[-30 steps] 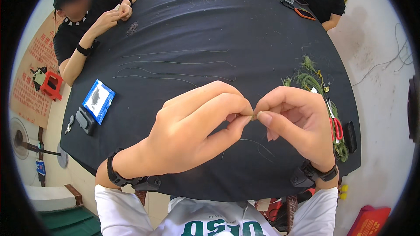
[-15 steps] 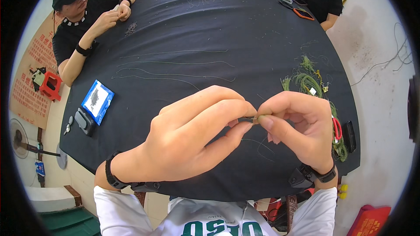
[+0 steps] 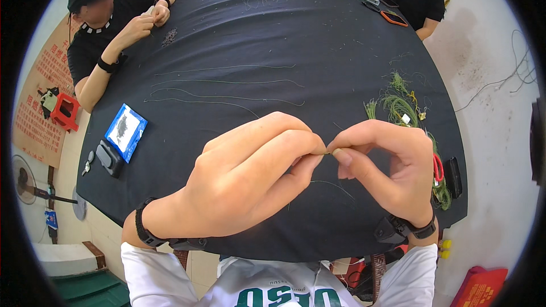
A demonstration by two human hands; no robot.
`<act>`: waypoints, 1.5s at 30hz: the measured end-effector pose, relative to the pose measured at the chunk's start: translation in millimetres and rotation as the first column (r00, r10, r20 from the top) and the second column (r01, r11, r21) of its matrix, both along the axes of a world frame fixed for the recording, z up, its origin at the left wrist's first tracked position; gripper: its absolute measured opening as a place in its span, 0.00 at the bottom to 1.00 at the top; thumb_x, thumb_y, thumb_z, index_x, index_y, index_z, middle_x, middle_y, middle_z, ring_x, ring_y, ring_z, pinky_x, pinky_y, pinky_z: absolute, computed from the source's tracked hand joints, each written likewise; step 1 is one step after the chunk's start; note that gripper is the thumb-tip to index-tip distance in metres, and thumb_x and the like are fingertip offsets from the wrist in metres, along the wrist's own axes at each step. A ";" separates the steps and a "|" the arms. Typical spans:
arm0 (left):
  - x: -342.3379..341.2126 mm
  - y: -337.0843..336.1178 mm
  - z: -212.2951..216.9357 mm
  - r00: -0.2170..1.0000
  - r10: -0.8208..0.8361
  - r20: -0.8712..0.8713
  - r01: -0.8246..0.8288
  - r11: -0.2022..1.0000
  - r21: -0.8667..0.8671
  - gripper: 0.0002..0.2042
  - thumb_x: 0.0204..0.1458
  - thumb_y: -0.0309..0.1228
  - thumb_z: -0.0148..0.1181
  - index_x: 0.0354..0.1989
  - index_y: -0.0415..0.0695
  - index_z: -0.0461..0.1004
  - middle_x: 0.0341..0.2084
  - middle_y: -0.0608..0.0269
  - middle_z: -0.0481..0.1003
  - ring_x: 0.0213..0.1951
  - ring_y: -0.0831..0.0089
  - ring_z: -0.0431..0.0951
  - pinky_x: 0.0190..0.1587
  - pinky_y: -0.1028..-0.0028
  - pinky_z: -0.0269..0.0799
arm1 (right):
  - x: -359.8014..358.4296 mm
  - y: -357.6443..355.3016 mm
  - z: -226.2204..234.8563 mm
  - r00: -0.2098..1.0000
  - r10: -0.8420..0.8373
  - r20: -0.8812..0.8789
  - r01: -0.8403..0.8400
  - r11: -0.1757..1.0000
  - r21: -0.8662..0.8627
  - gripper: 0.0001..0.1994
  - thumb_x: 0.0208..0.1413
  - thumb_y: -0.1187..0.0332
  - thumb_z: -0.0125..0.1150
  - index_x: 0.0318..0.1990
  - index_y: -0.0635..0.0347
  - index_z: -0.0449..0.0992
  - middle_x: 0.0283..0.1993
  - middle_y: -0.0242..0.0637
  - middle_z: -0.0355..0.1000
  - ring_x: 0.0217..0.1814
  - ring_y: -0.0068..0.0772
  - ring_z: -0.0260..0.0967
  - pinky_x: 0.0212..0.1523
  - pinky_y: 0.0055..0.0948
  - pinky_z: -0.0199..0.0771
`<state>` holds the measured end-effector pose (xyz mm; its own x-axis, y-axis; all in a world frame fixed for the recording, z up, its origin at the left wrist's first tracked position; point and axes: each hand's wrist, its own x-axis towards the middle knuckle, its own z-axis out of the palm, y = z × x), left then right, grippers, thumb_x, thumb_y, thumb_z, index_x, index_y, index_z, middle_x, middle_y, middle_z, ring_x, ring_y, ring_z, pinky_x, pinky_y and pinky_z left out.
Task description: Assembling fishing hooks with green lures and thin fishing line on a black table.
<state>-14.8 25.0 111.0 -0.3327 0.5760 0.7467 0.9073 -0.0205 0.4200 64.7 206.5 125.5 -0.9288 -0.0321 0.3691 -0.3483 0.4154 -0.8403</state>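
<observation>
Round table under a black cloth (image 3: 256, 34), other people seated at the far edge. My left hand (image 3: 250, 176) and right hand (image 3: 387, 165) meet fingertip to fingertip over the near side. Both pinch narrow on a thin wire piece (image 3: 328, 153); only a sliver shows between the thumbs, the rest is hidden in the fingers. A fine strand (image 3: 335, 185) trails below onto the cloth. I read this as a twisting or joining step, mid-grip, not finished. Next move likely needs a steady pinch and a small roll of the fingertips without letting the end slip.

Outward: green wire bundle (image 3: 401, 105) to the right, red-handled cutters (image 3: 438, 167) by my right wrist. Long loose strands (image 3: 227, 85) lie across the middle. Blue packet (image 3: 126, 131) and a dark key fob (image 3: 108, 158) sit left.
</observation>
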 end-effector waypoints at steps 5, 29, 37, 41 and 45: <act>0.5 -0.9 1.6 1.000 0.013 0.014 -0.013 1.000 -0.013 0.10 0.36 0.13 0.62 0.31 0.33 0.75 0.26 0.54 0.75 0.25 0.72 0.77 0.27 0.78 0.71 | -0.6 0.7 1.3 0.996 -0.023 -0.090 0.032 0.994 0.101 0.03 0.47 0.81 0.60 0.30 0.66 0.76 0.21 0.33 0.71 0.21 0.17 0.69 0.24 0.16 0.67; 2.8 -1.0 2.8 0.998 -0.022 0.055 0.023 0.999 -0.026 0.09 0.37 0.14 0.63 0.30 0.34 0.74 0.26 0.54 0.75 0.25 0.73 0.76 0.26 0.78 0.71 | 0.4 0.4 1.8 0.999 0.047 -0.028 -0.045 0.996 0.072 0.04 0.46 0.81 0.59 0.31 0.66 0.76 0.20 0.34 0.71 0.20 0.16 0.68 0.23 0.16 0.64; 6.6 -5.3 6.2 0.925 -0.061 0.376 0.080 0.996 -0.035 0.06 0.46 0.14 0.57 0.33 0.32 0.73 0.29 0.54 0.76 0.30 0.73 0.80 0.31 0.79 0.76 | 2.0 3.7 0.6 0.995 0.061 0.075 -0.055 0.995 -0.079 0.03 0.48 0.81 0.58 0.31 0.68 0.76 0.22 0.32 0.72 0.22 0.13 0.67 0.25 0.15 0.63; 3.8 -6.3 5.0 0.917 -0.025 0.399 0.044 0.998 -0.039 0.06 0.50 0.15 0.53 0.36 0.31 0.73 0.30 0.53 0.77 0.31 0.71 0.81 0.34 0.79 0.77 | 3.1 4.5 4.2 0.978 0.065 0.198 -0.027 0.982 -0.189 0.03 0.51 0.79 0.57 0.33 0.69 0.76 0.25 0.30 0.73 0.25 0.11 0.67 0.26 0.13 0.63; 2.7 -3.9 4.4 0.952 -0.026 0.306 0.027 1.000 -0.002 0.08 0.46 0.15 0.57 0.36 0.32 0.74 0.29 0.54 0.77 0.30 0.72 0.80 0.32 0.79 0.75 | 3.4 4.7 3.2 0.975 0.078 0.210 -0.031 0.975 -0.220 0.04 0.51 0.79 0.57 0.33 0.69 0.76 0.26 0.30 0.73 0.25 0.10 0.66 0.26 0.13 0.62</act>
